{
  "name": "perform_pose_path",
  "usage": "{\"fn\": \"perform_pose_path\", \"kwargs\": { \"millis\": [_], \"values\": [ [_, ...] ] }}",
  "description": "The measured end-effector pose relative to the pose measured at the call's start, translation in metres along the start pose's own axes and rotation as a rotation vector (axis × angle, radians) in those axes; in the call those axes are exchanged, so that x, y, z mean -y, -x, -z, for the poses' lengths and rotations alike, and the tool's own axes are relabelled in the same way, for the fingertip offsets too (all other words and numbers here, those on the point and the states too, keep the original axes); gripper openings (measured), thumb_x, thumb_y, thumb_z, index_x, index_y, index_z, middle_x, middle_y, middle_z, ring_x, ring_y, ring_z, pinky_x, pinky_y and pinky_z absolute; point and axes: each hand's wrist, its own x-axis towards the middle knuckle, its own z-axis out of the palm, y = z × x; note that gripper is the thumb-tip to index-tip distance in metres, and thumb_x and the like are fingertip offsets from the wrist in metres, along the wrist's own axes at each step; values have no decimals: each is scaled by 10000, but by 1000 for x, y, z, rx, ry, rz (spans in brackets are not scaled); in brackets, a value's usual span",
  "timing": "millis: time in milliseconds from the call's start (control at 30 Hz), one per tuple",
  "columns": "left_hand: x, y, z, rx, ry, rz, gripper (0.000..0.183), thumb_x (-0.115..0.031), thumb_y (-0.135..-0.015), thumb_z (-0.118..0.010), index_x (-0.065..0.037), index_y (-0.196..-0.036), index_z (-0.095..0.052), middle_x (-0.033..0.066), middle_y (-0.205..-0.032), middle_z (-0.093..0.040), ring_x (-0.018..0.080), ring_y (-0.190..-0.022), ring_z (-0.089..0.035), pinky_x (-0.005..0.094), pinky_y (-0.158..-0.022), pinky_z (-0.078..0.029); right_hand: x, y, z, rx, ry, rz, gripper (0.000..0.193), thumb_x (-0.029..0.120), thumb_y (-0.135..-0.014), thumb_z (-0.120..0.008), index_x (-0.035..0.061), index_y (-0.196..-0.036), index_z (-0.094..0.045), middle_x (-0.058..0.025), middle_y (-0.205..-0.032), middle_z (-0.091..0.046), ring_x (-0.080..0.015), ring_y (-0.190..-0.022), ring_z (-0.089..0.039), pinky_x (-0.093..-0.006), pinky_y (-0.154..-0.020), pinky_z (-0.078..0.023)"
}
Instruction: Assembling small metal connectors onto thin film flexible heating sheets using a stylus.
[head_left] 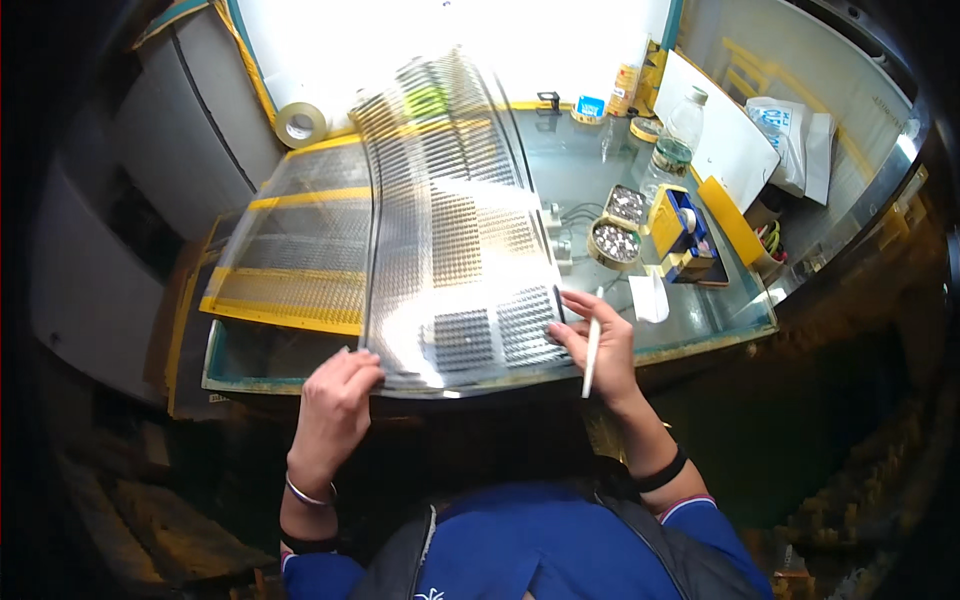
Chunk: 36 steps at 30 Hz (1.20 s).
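Note:
A long, glossy see-through sheet (455, 250) printed with dark rows of small marks stretches from the front edge of the glass-topped table toward the back, bowed and catching glare. My left hand (338, 400) pinches its near left corner, fingers closed. On the right edge near the front, my right hand (602, 345) grips the sheet between thumb and fingers. A thin white stick, pen-like (592, 355), is also held in that hand and points downward. Beneath the sheet, to its left, lies another patterned sheet with yellow bands (285, 285).
A bright white panel (330, 50) stands behind the table. At the back left is a tape roll (300, 125). To the right are a clear bottle (685, 125), a round tin of small bits (613, 243), a blue-and-yellow tape dispenser (680, 225) and a white paper (650, 297).

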Motion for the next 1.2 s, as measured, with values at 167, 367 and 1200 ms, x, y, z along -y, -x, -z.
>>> {"fn": "perform_pose_path", "kwargs": {
  "millis": [167,367,1200],
  "values": [
    [-35,-22,-36,138,332,-156,536,-173,-746,-807,-30,-1222,-606,166,-1322,-574,325,-1262,-528,453,-1081,-410,6,0,-17,80,242,128,447,107,-821,-765,19,-1231,-608,-166,-793,-708,-182,-642,-685,-301,-591,-522],
    [-49,-20,-79,58,148,-190,529,-234,-782,-775,3,-1221,-599,163,-1334,-561,329,-1288,-498,468,-1114,-361,14,7,6,32,468,457,394,202,-942,-632,16,-1284,-570,-213,-1042,-652,-318,-898,-638,-382,-791,-499],
    [-47,-16,-92,-35,155,-167,433,-167,-780,-774,-99,-1191,-656,159,-1291,-581,338,-1247,-535,531,-1087,-376,15,30,14,398,525,668,258,42,-718,-781,141,-951,-735,-31,-947,-690,-246,-915,-656,-463,-950,-494]
  ]
}}
